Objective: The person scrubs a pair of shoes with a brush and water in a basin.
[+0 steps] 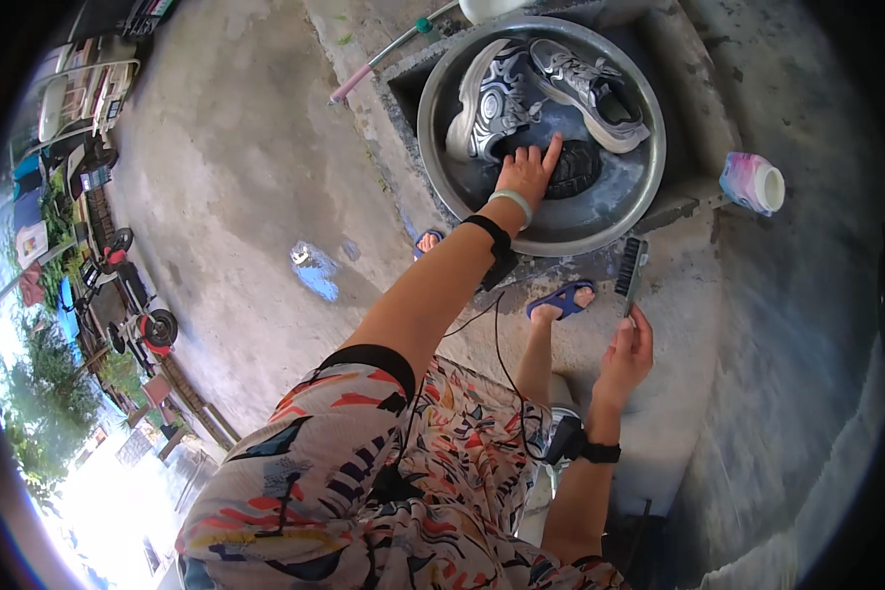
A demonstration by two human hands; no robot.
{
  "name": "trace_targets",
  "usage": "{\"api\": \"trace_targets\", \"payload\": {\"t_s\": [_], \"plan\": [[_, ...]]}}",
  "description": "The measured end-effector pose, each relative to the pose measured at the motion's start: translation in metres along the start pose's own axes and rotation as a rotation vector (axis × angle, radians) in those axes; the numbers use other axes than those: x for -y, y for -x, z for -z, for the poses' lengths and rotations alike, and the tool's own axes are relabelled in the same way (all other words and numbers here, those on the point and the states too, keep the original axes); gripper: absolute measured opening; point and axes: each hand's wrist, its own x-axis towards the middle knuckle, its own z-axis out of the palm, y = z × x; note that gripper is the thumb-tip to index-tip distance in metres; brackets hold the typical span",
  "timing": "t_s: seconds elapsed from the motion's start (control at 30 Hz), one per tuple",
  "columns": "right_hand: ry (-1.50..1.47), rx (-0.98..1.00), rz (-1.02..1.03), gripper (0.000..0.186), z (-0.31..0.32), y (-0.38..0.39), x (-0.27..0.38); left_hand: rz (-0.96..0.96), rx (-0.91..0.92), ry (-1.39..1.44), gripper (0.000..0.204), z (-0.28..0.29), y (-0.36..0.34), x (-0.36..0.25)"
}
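My left hand (pixel 527 179) reaches into a round metal basin (pixel 433 177), its thumb stretched away from the fingers. It lies over a dark, ridged thing (pixel 573 170), perhaps a black shoe, partly hidden beneath the hand. Whether the fingertips touch it is unclear. Beyond the fingers, a grey-and-white sneaker (pixel 497 98) leans on the basin's left wall. Another sneaker (pixel 590 93) with laces rests against the right side. Outside the basin, my right hand (pixel 626 359) is closed on the handle of a scrub brush (pixel 629 270), its dark bristles facing left.
A pink-and-purple plastic tub (pixel 752 184) stands right of the basin. Low concrete edging (pixel 693 202) surrounds the basin. A pole with a pink grip (pixel 354 84) lies at upper left. My feet in blue sandals (pixel 563 300) are close by. Scooters (pixel 147 324) stand far left.
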Motion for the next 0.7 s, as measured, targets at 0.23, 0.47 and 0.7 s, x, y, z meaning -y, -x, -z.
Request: {"api": "trace_targets", "payload": {"t_s": [0.23, 0.47, 0.7], "plan": [[0.035, 0.044, -0.003, 0.026, 0.014, 0.004, 0.004, 0.091, -0.071, -0.022, 0.084, -0.021, -0.004, 0.004], [0.069, 0.081, 0.039, 0.026, 0.022, 0.026, -0.001, -0.05, -0.125, 0.336, 0.118, 0.056, 0.025, 0.004], [0.058, 0.153, 0.026, 0.024, -0.006, 0.051, 0.003, -0.024, -0.445, 0.873, 0.137, 0.112, 0.049, 0.03]]}}
